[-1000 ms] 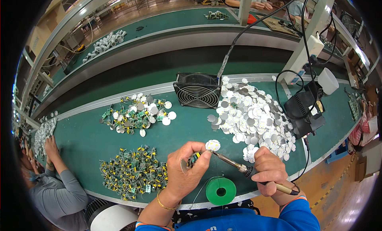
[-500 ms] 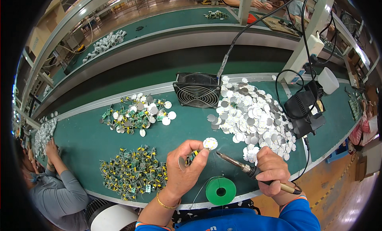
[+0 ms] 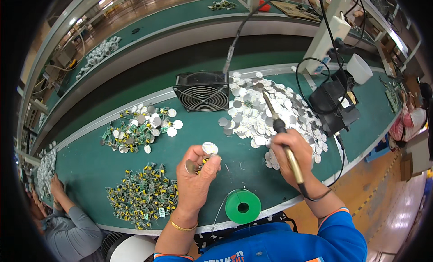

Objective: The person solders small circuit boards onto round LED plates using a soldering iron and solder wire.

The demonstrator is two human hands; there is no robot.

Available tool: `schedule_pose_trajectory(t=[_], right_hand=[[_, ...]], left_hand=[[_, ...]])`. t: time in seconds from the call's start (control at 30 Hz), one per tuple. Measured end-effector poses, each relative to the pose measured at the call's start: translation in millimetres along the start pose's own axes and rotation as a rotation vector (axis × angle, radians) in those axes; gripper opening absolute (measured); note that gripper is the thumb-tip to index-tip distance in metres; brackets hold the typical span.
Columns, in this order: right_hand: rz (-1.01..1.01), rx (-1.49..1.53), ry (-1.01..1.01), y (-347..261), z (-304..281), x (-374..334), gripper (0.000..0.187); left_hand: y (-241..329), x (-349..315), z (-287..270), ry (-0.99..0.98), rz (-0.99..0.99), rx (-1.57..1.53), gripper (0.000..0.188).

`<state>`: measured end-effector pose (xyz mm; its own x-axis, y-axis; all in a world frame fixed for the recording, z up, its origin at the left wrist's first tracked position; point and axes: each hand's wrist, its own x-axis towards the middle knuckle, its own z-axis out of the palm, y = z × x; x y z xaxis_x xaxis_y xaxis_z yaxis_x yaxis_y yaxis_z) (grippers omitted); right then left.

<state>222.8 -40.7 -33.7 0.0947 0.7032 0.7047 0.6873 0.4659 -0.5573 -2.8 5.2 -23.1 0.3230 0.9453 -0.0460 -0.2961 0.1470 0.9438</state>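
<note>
long green workbench [image 3: 135,172] runs across the whole view; biggest thing on it is the heap of white and grey round discs [image 3: 266,111], right next to a small black fan [image 3: 201,90]; further left a pile of green circuit boards mixed with discs [image 3: 137,129], and nearer the edge a pile of small boards with yellow parts [image 3: 142,196]; green solder spool [image 3: 243,206] sits at the front edge between the forearms; left hand [image 3: 196,176] is pinched shut around one white disc [image 3: 209,148] with a tiny yellow part, held just above the bench; right hand [image 3: 293,153] is wrapped tight round a soldering iron [image 3: 282,135], tip pointing out over the disc heap, well apart from the held disc; my worry: that hot tip swinging in could catch the left fingertips or the loose discs, and its cord [image 3: 336,172] trailing off the edge could snag.
</note>
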Motion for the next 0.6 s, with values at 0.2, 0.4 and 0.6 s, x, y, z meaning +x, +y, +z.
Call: schedule_pose_trajectory(t=[0.2,0.4,0.6], right_hand=[[0.036,-0.256,-0.272,25,16,-10,0.028],[-0.075,-0.435,-0.293,25,24,-11,0.036],[-0.121,-0.450,-0.210,27,31,-15,0.032]], left_hand=[[-1,8,-8,0.052,-0.020,-0.121,0.016],[6,11,-18,0.151,0.028,-0.064,0.014],[1,12,-31,0.171,-0.078,-0.263,0.015]])
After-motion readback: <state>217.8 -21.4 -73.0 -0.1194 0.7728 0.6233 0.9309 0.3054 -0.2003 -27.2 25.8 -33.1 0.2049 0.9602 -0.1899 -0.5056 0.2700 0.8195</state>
